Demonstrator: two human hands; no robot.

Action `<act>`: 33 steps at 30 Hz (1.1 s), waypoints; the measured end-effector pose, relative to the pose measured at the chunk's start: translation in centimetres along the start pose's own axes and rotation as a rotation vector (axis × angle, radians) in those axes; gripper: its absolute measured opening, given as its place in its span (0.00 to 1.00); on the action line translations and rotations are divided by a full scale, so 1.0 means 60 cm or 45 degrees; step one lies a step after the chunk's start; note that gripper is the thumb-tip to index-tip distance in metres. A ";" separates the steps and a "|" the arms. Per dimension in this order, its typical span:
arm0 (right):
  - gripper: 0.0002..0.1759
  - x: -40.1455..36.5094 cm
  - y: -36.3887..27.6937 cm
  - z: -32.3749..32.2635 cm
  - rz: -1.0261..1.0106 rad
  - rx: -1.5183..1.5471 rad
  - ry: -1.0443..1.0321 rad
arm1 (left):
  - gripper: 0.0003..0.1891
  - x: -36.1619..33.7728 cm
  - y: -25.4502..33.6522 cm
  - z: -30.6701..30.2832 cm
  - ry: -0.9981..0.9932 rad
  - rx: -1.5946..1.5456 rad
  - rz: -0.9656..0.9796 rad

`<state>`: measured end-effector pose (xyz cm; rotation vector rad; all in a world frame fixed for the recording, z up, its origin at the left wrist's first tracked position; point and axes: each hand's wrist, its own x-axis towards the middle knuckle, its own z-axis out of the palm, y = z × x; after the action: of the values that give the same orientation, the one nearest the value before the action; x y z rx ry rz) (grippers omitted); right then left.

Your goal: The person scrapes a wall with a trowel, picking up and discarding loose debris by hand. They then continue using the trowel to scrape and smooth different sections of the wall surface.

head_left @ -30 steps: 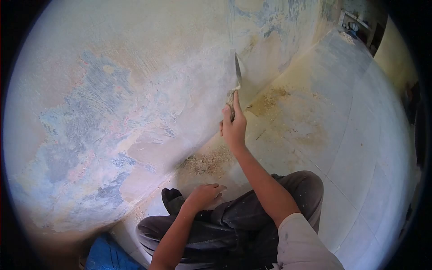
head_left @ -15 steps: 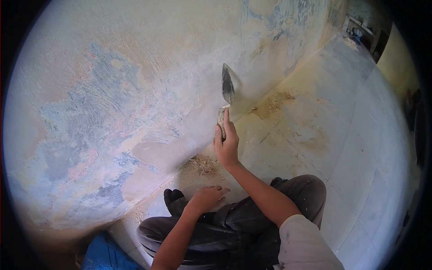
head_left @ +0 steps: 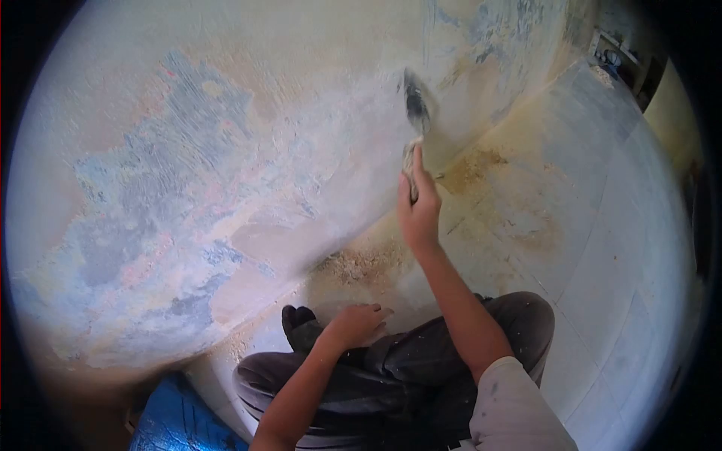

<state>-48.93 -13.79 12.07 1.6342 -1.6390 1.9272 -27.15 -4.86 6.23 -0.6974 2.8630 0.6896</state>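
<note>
My right hand (head_left: 420, 214) is closed around the worn handle of a small pointed trowel (head_left: 416, 104). Its dark blade points up and lies close against the lower part of the wall (head_left: 301, 135), slightly blurred. Patches of blue-grey, pink and cream show where the wall's surface is scraped. Low over my crossed legs, my left hand (head_left: 357, 325) holds nothing, its fingers loosely stretched to the right beside my dark shoe (head_left: 299, 325).
Crumbled scrapings (head_left: 361, 267) lie on the tiled floor (head_left: 587, 248) along the wall's foot, with another heap (head_left: 477, 165) farther right. A shiny blue plastic-covered thing (head_left: 184, 417) stands at lower left. A pale shelf (head_left: 617, 46) stands at the far upper right.
My right hand and the trowel have moved up and to the right along the wall. My left hand stays nearly in place, while the view has shifted slightly.
</note>
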 end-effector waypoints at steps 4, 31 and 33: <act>0.33 -0.009 -0.002 -0.004 0.065 -0.034 -0.060 | 0.18 0.000 0.004 -0.008 0.038 -0.012 0.050; 0.34 -0.023 0.025 -0.003 0.009 -0.081 -0.078 | 0.18 0.004 0.000 -0.001 -0.146 -0.032 -0.047; 0.34 0.009 0.015 -0.018 0.014 -0.094 -0.073 | 0.19 0.000 0.001 0.003 -0.099 -0.018 -0.065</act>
<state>-50.42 -13.61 12.11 1.6705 -1.7224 1.8178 -27.19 -4.74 6.11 -0.7268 2.7627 0.7146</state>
